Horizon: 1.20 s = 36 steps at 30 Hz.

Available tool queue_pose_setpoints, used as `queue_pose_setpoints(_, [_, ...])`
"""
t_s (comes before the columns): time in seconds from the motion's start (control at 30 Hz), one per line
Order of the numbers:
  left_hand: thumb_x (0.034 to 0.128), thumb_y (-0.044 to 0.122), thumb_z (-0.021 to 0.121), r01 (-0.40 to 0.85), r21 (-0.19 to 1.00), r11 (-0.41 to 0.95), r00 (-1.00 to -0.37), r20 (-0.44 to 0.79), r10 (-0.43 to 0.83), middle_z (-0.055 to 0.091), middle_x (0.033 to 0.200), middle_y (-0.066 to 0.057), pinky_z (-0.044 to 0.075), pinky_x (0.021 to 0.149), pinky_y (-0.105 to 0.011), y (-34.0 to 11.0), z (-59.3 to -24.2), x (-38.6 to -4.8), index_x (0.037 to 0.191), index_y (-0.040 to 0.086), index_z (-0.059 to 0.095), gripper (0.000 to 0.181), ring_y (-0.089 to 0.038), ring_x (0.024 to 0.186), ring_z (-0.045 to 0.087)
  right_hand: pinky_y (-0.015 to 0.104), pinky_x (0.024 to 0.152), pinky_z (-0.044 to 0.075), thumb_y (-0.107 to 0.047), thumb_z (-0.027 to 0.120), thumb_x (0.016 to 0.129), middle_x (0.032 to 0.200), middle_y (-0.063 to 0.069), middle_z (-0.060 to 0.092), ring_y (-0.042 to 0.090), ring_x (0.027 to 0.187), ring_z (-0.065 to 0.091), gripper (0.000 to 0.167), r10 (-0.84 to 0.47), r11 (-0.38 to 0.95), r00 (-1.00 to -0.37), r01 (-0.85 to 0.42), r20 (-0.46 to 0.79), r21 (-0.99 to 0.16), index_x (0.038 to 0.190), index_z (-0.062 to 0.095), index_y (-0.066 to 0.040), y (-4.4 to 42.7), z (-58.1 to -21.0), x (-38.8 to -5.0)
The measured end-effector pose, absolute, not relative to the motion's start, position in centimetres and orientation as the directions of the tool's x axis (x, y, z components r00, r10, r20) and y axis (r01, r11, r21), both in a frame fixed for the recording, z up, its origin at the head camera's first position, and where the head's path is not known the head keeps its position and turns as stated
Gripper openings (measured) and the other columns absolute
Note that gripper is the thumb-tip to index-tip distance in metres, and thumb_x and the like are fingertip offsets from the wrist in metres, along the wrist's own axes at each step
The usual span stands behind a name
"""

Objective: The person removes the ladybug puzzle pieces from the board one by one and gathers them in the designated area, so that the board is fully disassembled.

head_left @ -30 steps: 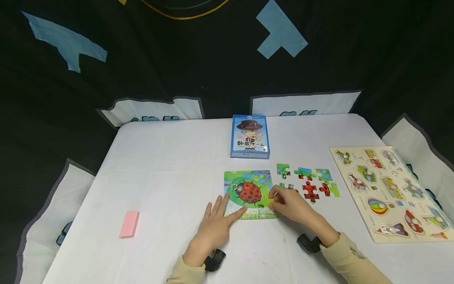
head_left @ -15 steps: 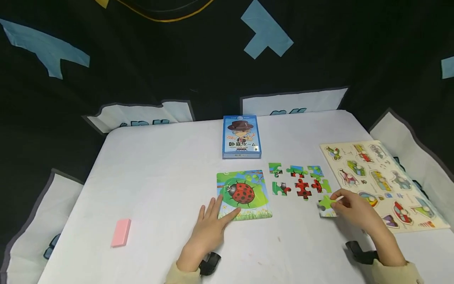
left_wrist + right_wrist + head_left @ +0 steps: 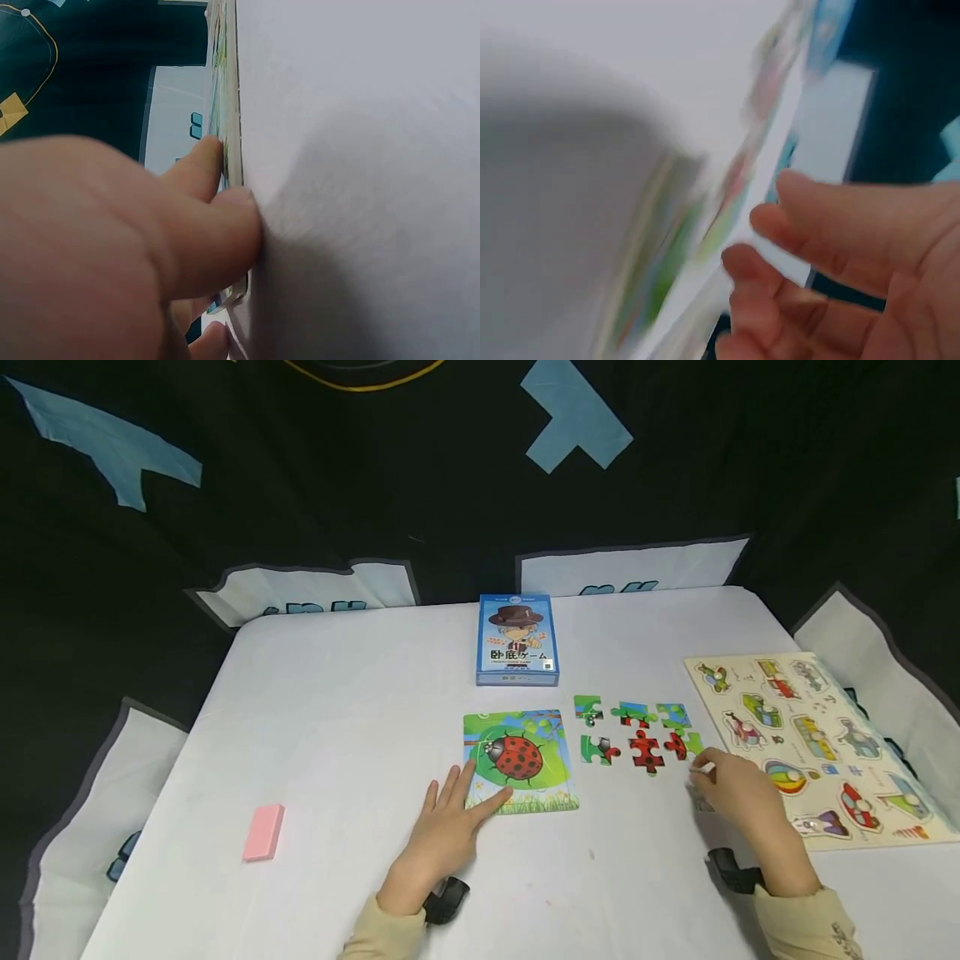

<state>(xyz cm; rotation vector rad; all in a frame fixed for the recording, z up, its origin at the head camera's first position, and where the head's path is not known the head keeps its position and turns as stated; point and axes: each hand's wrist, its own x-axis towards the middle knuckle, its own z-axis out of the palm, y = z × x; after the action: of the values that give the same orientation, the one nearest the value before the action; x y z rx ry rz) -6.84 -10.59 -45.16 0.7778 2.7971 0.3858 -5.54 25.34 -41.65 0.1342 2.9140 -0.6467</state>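
A square ladybird puzzle board (image 3: pixel 517 762) lies on the white table. My left hand (image 3: pixel 444 835) rests at its lower left with fingers spread; the index fingertip and thumb lie on it. From the left wrist, the board (image 3: pixel 231 97) appears edge-on, with my thumb (image 3: pixel 217 244) at its rim. Loose jigsaw pieces (image 3: pixel 647 753) lie in two rows right of the board. My right hand (image 3: pixel 738 789) is just beyond them, fingers loosely bent. Its fingers (image 3: pixel 754 292) look apart with nothing between in the blurred right wrist view. A greyish bit of a piece (image 3: pixel 703 805) shows beneath this hand.
A wooden peg puzzle (image 3: pixel 825 752) with several picture shapes lies at the right, close to my right hand. The blue game box (image 3: pixel 517 641) sits behind the ladybird board. A pink block (image 3: pixel 263 832) is at the left.
My right hand moved from the board's right edge to the right with a green jigsaw piece, set it down beyond the others and came off it. The left hand stays on the board.
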Motion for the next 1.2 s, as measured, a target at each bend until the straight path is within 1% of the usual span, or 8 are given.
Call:
queue_pose_setpoints(0.2, [0.0936, 0.013, 0.047, 0.479, 0.321, 0.817, -0.839, -0.107, 0.534, 0.015, 0.147, -0.018, 0.012, 0.105, -0.054, -10.6, -44.9, -7.4, 0.141, 0.029, 0.034, 0.051, -0.036, 0.134, 0.013, 0.029, 0.054, 0.044, -0.017, 0.064, 0.084, 0.084, 0.006, 0.062, 0.016, 0.068, 0.056, 0.022, -0.103, 0.866, -0.991, -0.045, -0.090, -0.498, 0.102, 0.064, -0.003, 17.7, -41.3, -7.3])
queue_pose_setpoints(0.4, [0.0948, 0.023, 0.046, 0.477, 0.322, 0.818, -0.841, -0.104, 0.532, 0.018, 0.148, -0.013, 0.013, 0.107, -0.049, -10.9, -45.0, -8.0, 0.143, 0.019, 0.030, 0.051, -0.031, 0.134, 0.015, 0.034, 0.065, 0.049, -0.022, 0.070, 0.080, 0.096, 0.009, 0.062, 0.022, 0.084, 0.059, 0.037, -0.259, 0.878, -0.962, -0.198, -0.084, -0.435, 0.110, 0.064, -0.002, 11.8, -42.2, -8.7])
queue_pose_setpoints(0.53, [0.0948, 0.024, 0.046, 0.485, 0.325, 0.812, -0.835, -0.103, 0.540, 0.018, 0.148, -0.012, 0.014, 0.107, -0.048, -10.8, -45.2, -8.1, 0.142, 0.015, 0.033, 0.050, -0.031, 0.134, 0.016, 0.034, 0.064, 0.048, -0.022, 0.073, 0.077, 0.093, 0.009, 0.058, 0.021, 0.078, 0.055, 0.041, -0.335, 0.874, -0.940, -0.284, -0.066, -0.394, 0.110, 0.063, 0.000, 10.5, -43.0, -9.2])
queue_pose_setpoints(0.67, [0.0945, 0.025, 0.046, 0.486, 0.320, 0.813, -0.836, -0.101, 0.539, 0.018, 0.148, -0.012, 0.015, 0.106, -0.049, -10.8, -45.3, -7.9, 0.142, 0.015, 0.033, 0.050, -0.031, 0.134, 0.016, 0.031, 0.062, 0.047, -0.017, 0.076, 0.073, 0.086, 0.005, 0.055, 0.018, 0.073, 0.053, 0.032, -0.364, 0.866, -0.931, -0.331, -0.019, -0.375, 0.099, 0.065, -0.001, 10.1, -43.7, -9.4])
queue_pose_setpoints(0.8, [0.0941, 0.025, 0.047, 0.481, 0.319, 0.816, -0.839, -0.102, 0.535, 0.018, 0.148, -0.013, 0.015, 0.106, -0.050, -10.9, -45.4, -7.5, 0.141, 0.015, 0.034, 0.050, -0.032, 0.134, 0.017, 0.029, 0.060, 0.047, -0.012, 0.078, 0.070, 0.082, 0.003, 0.055, 0.016, 0.072, 0.053, 0.031, -0.379, 0.853, -0.925, -0.354, 0.013, -0.384, 0.093, 0.060, -0.003, 9.9, -44.0, -9.4])
queue_pose_setpoints(0.9, [0.0940, 0.025, 0.048, 0.477, 0.319, 0.819, -0.842, -0.102, 0.530, 0.019, 0.148, -0.013, 0.015, 0.106, -0.050, -11.0, -45.4, -7.4, 0.141, 0.014, 0.034, 0.050, -0.032, 0.134, 0.017, 0.027, 0.054, 0.043, -0.011, 0.077, 0.071, 0.074, -0.001, 0.054, 0.012, 0.064, 0.050, 0.030, -0.375, 0.830, -0.927, -0.347, 0.023, -0.437, 0.092, 0.057, -0.004, 9.8, -44.1, -9.3])
queue_pose_setpoints(1.07, [0.0940, 0.024, 0.048, 0.475, 0.319, 0.820, -0.845, -0.096, 0.527, 0.019, 0.148, -0.013, 0.016, 0.106, -0.050, -11.1, -45.2, -7.2, 0.141, 0.014, 0.034, 0.050, -0.032, 0.134, 0.017, 0.021, 0.043, 0.034, -0.010, 0.069, 0.080, 0.059, -0.007, 0.046, 0.007, 0.049, 0.040, 0.017, -0.381, 0.723, -0.924, -0.324, 0.039, -0.610, 0.087, 0.053, -0.009, 10.3, -43.9, -9.2])
queue_pose_setpoints(1.2, [0.0942, 0.024, 0.047, 0.473, 0.321, 0.821, -0.846, -0.096, 0.525, 0.019, 0.148, -0.014, 0.015, 0.106, -0.049, -11.2, -45.1, -7.2, 0.141, 0.014, 0.034, 0.050, -0.032, 0.134, 0.017, 0.021, 0.043, 0.036, -0.012, 0.064, 0.085, 0.064, -0.005, 0.053, 0.006, 0.049, 0.042, 0.010, -0.398, 0.612, -0.917, -0.279, 0.016, -0.740, 0.087, 0.054, -0.010, 12.0, -43.2, -8.9])
